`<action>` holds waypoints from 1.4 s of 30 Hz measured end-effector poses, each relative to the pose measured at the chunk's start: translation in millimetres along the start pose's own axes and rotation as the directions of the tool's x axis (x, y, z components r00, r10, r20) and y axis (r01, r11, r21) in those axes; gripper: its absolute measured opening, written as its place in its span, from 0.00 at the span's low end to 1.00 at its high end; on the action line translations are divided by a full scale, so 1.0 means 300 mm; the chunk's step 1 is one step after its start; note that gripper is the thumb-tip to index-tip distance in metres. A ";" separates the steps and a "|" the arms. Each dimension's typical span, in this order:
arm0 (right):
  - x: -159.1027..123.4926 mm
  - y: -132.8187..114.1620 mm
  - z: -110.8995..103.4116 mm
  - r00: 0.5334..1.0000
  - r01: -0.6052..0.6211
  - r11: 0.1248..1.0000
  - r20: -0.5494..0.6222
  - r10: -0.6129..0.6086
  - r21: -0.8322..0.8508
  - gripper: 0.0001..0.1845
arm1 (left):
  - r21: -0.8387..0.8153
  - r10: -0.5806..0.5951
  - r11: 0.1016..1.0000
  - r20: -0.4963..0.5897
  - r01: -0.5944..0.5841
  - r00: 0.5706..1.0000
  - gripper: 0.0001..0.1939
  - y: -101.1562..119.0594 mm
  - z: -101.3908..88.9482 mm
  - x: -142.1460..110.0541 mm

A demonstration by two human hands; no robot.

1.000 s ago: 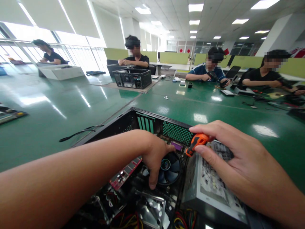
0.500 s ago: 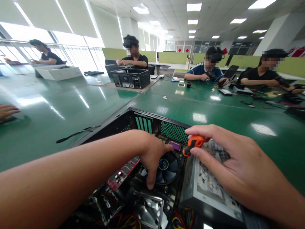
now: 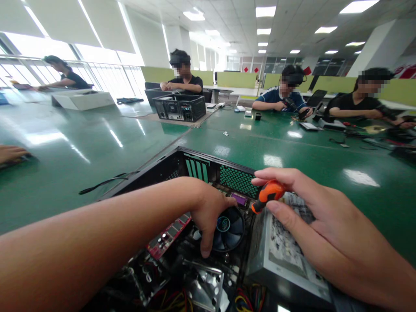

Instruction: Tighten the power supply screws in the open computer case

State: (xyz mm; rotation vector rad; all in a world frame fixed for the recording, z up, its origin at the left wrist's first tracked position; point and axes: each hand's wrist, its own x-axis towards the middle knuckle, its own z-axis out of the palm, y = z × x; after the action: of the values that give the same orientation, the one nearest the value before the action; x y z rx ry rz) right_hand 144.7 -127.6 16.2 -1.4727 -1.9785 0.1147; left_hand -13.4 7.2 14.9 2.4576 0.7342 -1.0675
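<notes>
An open black computer case (image 3: 139, 173) lies in front of me. Down inside it, my left hand (image 3: 208, 212) spans the near side of a round black cooling fan (image 3: 229, 229), with thumb and fingers at its rim; some fingers are hidden. My right hand (image 3: 321, 221) holds an orange-and-black screwdriver (image 3: 268, 196) loosely between thumb and fingers; its handle shows, the shaft does not. Below that hand sits a metal power supply (image 3: 276, 260). A red circuit board (image 3: 169, 238) stands left of the fan, partly under my left forearm.
Coloured cables (image 3: 247, 299) and a metal drive bracket (image 3: 203, 281) fill the case's near end. A black cable (image 3: 104, 183) lies on the green table (image 3: 65, 173). Across it stands another computer case (image 3: 178, 107); several people work around the table, and a person's hand (image 3: 13, 154) shows at far left.
The screwdriver handle has tilted in my right hand, and the thumb has shifted slightly right. My left hand stays at the fan. The view has moved slightly.
</notes>
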 end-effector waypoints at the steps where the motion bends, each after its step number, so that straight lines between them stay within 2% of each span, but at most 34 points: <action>1: -0.006 -0.004 -0.004 1.000 -0.015 1.000 -0.012 0.015 0.022 0.18 | -0.005 0.005 1.000 -0.004 -0.005 1.000 0.63 -0.001 0.002 0.000; 3: -0.026 -0.010 -0.012 0.998 -0.041 0.997 -0.043 0.043 0.062 0.18 | -0.028 0.017 0.999 -0.015 -0.017 1.000 0.62 -0.005 0.006 0.002; 5: -0.050 -0.014 -0.016 0.997 -0.071 0.996 -0.022 0.073 0.059 0.18 | -0.053 0.040 0.998 -0.023 -0.041 0.999 0.59 -0.010 0.010 0.006; 8: -0.073 -0.019 -0.009 0.995 -0.047 0.998 0.084 0.045 0.030 0.21 | -0.085 0.110 0.990 -0.015 -0.111 0.994 0.57 -0.019 0.015 0.016; 9: -0.075 -0.021 -0.004 0.995 -0.001 0.999 0.098 -0.003 0.037 0.20 | -0.091 0.128 0.987 -0.017 -0.129 0.992 0.57 -0.021 0.016 0.020; 11: -0.069 -0.028 0.007 0.978 0.052 0.998 0.200 -0.059 0.042 0.22 | -0.095 0.129 0.987 -0.032 -0.132 0.991 0.57 -0.026 0.019 0.027; 14: -0.053 -0.039 0.023 0.981 0.126 0.990 0.144 -0.133 0.060 0.19 | -0.098 0.111 0.988 -0.057 -0.116 0.992 0.57 -0.031 0.023 0.032; 19: -0.041 -0.052 0.049 0.989 0.134 0.986 0.041 -0.139 0.100 0.15 | -0.055 0.121 0.991 -0.050 -0.124 0.991 0.58 -0.031 0.027 0.031; 25: -0.041 -0.045 0.064 0.986 0.152 0.982 0.048 -0.158 0.112 0.13 | -0.040 0.157 0.987 -0.008 -0.157 0.988 0.56 -0.022 0.020 0.028; 32: -0.035 -0.049 0.059 0.983 0.171 0.978 0.051 -0.178 0.121 0.12 | 0.000 0.061 0.998 -0.052 -0.061 0.997 0.60 -0.022 0.024 0.027; 35: -0.036 -0.055 0.056 0.981 0.180 0.976 0.052 -0.188 0.125 0.11 | -0.022 0.094 0.995 -0.056 -0.096 0.994 0.59 -0.023 0.021 0.026; 39: -0.043 -0.054 0.040 0.979 0.187 0.973 0.052 -0.195 0.133 0.10 | -0.085 0.185 0.979 -0.034 -0.187 0.982 0.50 -0.019 0.011 0.020; 42: -0.041 -0.049 0.022 0.978 0.180 0.972 0.079 -0.193 0.149 0.09 | -0.071 0.128 0.989 -0.037 -0.130 0.991 0.53 -0.013 0.010 0.015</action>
State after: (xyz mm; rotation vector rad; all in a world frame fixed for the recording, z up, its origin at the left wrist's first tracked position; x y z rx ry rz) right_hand 130.9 -141.8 11.8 -1.2049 -2.1270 0.2398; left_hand -14.8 10.2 9.1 2.4291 0.6034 -0.9384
